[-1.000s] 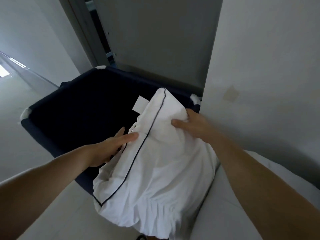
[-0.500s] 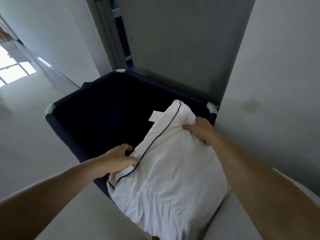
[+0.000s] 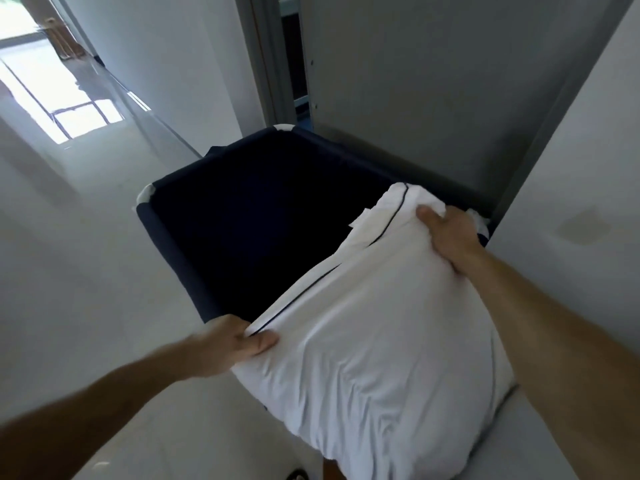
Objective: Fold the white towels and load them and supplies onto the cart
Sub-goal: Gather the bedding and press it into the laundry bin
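Two bare hands hold a white pillow (image 3: 374, 341) with thin dark piping, seen from the head camera. The left hand (image 3: 239, 344) pinches the piped edge at the pillow's near left corner, thumb on top and fingers tucked under the fabric. The right hand (image 3: 450, 233) grips the far corner, its fingers curled into the bunched cloth. A small white label (image 3: 363, 225) sticks out of the seam near that corner.

The pillow lies tilted over the near right corner of a navy fabric cart bin (image 3: 173, 251), its far end over the dark opening and its near end over a pale grey surface (image 3: 540, 438) at lower right. White corner caps (image 3: 145, 195) show on the bin's rim. The bin stands on a glossy pale floor (image 3: 86, 271), against a grey door (image 3: 433, 81) and beside a white wall (image 3: 588, 202).
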